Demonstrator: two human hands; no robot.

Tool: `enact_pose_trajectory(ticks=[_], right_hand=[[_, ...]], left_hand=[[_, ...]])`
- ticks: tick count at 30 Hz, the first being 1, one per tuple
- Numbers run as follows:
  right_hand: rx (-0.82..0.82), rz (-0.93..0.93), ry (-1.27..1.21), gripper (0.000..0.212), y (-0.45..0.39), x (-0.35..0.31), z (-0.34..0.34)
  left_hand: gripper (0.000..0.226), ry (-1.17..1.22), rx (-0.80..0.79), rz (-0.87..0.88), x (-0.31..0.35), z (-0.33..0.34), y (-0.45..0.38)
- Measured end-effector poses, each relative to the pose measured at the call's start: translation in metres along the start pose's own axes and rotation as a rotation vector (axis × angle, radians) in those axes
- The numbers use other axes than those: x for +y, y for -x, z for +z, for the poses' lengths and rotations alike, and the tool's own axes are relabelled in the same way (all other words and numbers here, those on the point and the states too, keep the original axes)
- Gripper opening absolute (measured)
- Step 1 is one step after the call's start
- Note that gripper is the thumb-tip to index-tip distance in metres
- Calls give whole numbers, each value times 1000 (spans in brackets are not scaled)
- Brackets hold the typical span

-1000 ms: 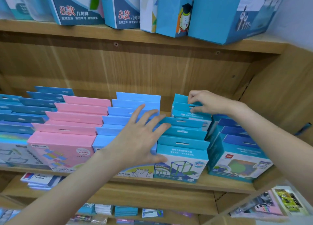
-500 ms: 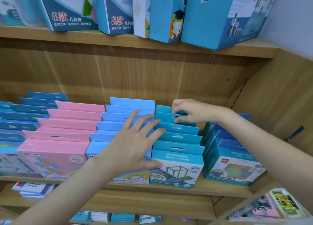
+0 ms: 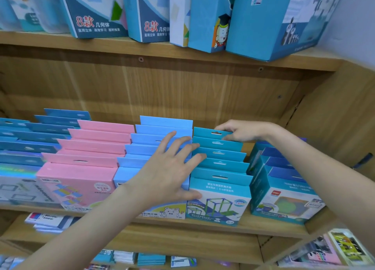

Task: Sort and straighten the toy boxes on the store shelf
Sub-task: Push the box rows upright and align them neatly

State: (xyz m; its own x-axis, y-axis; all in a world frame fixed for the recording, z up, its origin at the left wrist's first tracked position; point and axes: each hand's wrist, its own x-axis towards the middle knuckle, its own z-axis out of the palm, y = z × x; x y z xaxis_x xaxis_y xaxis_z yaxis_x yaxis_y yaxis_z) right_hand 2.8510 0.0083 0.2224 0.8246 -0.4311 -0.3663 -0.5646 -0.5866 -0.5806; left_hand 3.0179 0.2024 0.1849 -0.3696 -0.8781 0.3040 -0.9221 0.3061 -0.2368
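The teal boxes [image 3: 219, 164] now sit flush beside the light-blue row [image 3: 158, 146], right hand [image 3: 241, 130] pinching the rearmost, left hand [image 3: 172, 168] spread flat against them: nearly straightened.

Bright even light, soft shadows under the shelves, slight motion blur, wide-angle bending at edges

Matt cardboard boxes [image 3: 218, 164], wood-grain shelf [image 3: 182, 91]

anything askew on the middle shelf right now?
Mostly neat. The dark blue row at the far right sits skewed, angled away from the teal row with a wedge-shaped gap between them. The right hand pinches the rearmost teal box; the left hand lies flat across the light blue row.
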Motion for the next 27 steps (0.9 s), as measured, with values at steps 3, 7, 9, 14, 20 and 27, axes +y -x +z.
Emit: enact_pose_trajectory(ticks=[3,7,9,14,20,27], right_hand=[[-29,52,-118,26,1,1,-1],[-16,46,-33,26,-2,-6,3],[7,58,-12,25,0,-9,4],[238,91,-18,23,39,-18,-3],[502,172,61,28,123,-19,9],[301,576,386,112,161,0,46]], left_hand=[[77,12,2,-4,1,1,0],[76,11,27,4,1,2,-1],[76,10,38,10,0,2,-1],[77,11,45,33,-2,5,-1],[84,-35,23,73,2,-2,-4],[101,-4,27,182,60,-16,-28]])
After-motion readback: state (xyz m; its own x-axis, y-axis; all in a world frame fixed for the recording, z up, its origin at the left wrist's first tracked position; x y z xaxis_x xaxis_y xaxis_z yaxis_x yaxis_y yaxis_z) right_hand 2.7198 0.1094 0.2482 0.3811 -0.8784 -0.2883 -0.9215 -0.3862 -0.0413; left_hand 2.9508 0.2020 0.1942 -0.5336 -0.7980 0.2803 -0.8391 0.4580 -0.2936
